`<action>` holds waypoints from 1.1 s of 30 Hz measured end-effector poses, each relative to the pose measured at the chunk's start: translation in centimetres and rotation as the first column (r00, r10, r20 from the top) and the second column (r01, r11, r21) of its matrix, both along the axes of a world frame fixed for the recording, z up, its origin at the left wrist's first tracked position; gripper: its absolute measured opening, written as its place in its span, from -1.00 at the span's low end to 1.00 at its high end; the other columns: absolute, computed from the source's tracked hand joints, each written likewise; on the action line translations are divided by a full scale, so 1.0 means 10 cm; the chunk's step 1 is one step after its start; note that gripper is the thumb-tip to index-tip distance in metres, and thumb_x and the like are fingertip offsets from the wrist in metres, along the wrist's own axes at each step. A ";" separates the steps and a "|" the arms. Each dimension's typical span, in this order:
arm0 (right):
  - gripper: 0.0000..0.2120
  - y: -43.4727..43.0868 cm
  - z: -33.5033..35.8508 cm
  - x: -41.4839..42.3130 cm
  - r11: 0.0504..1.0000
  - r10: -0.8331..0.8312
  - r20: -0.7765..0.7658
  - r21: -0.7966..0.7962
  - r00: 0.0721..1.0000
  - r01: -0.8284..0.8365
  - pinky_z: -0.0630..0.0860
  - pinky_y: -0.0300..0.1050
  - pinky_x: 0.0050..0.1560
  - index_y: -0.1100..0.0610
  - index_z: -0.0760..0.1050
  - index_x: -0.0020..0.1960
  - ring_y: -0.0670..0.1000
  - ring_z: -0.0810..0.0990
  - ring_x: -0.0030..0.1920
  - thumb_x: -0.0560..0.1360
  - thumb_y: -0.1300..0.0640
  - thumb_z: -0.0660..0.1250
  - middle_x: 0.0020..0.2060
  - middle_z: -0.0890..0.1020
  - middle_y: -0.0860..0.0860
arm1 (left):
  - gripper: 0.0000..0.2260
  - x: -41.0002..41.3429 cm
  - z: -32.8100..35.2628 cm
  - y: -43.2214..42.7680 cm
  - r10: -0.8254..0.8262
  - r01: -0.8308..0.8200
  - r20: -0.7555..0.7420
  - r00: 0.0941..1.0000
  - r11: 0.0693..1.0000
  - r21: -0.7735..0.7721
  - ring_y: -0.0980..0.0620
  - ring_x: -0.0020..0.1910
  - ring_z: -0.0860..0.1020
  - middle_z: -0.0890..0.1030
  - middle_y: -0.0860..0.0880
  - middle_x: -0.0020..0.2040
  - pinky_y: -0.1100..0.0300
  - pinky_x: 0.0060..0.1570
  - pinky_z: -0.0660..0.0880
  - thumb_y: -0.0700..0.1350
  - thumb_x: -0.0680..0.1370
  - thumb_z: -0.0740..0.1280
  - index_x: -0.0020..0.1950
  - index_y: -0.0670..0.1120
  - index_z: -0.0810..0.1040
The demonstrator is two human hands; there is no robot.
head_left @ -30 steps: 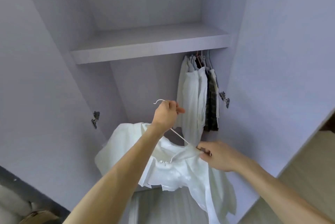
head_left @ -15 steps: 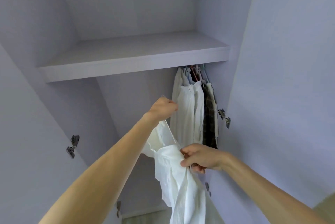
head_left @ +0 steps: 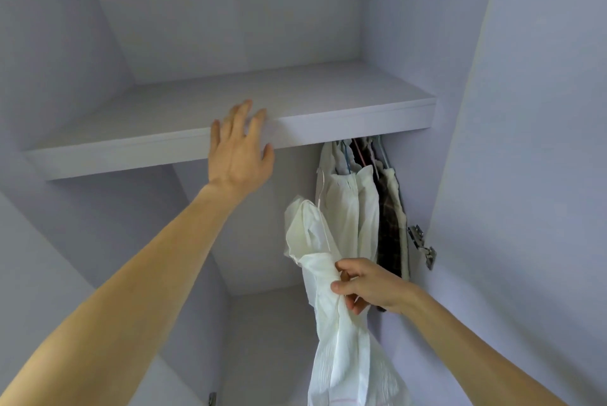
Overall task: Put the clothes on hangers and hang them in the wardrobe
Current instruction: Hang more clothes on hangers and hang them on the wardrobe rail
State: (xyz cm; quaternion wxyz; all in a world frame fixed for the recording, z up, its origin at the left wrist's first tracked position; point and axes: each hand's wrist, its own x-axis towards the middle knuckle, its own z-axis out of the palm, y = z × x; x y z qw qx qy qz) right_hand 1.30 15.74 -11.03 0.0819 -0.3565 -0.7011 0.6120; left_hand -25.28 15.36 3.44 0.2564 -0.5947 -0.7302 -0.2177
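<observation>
Presumably light and limp, the white crinkled shirt [head_left: 317, 241] is pinched by the right hand [head_left: 368, 284], the left hand [head_left: 238, 152] spread empty; its thin wire hanger [head_left: 320, 188] is better gripped

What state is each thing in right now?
left hand: open, fingers spread at the shelf edge.
right hand: pinching the white shirt.
white shirt: bunched, drooping; whether it is hung cannot be told.
hung clothes: hanging under the shelf, at the right.

i saw the white shirt [head_left: 328, 274] drooping on its thin hanger [head_left: 320, 190] at five o'clock, hung clothes [head_left: 361, 202] at four.
</observation>
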 end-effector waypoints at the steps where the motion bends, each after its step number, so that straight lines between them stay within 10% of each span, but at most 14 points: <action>1: -0.88 0.07 0.00 -0.02 1.000 -0.004 0.000 0.002 1.000 0.004 0.54 -0.19 -0.30 0.21 0.42 -0.07 -0.06 0.58 -0.31 0.56 0.21 0.36 -0.23 0.46 0.04 | -0.46 -0.11 -0.01 0.03 0.035 -0.035 0.000 0.999 0.999 -0.029 -0.14 0.57 0.11 0.16 -0.12 0.59 -0.23 0.52 0.04 0.01 0.60 0.25 0.56 -0.06 0.24; 13: -0.68 0.64 0.18 -0.53 0.995 -0.101 -0.044 0.016 0.994 0.102 0.59 -0.16 -0.21 0.30 0.41 0.28 -0.02 0.58 -0.28 0.59 0.19 0.34 -0.34 0.58 0.07 | -0.40 -0.43 -0.30 0.21 0.100 -0.078 -0.132 0.986 0.984 0.162 -0.10 0.56 0.19 0.22 -0.07 0.59 -0.15 0.54 -0.06 0.26 0.63 0.08 0.61 0.02 0.15; 29: -0.88 1.75 0.20 -1.32 0.934 -0.320 -0.011 0.163 0.948 0.317 0.55 -0.09 -0.25 0.16 0.39 -0.12 0.01 0.52 -0.36 0.58 0.25 0.30 -0.34 0.53 0.11 | -0.43 -0.71 -0.51 0.58 0.159 0.014 -0.309 0.938 0.871 0.491 -0.08 0.37 0.38 0.44 -0.05 0.40 -0.16 0.45 0.14 0.25 0.58 0.19 0.50 -0.03 0.36; 33: -0.94 1.85 0.18 -1.42 0.907 -0.353 -0.009 0.239 0.935 0.345 0.56 -0.16 -0.30 0.18 0.45 0.03 -0.01 0.56 -0.33 0.59 0.19 0.27 -0.30 0.55 0.07 | -0.43 -0.72 -0.51 0.57 0.165 0.010 -0.315 0.934 0.874 0.487 -0.08 0.36 0.38 0.47 -0.06 0.38 -0.14 0.45 0.12 0.24 0.58 0.18 0.50 -0.03 0.36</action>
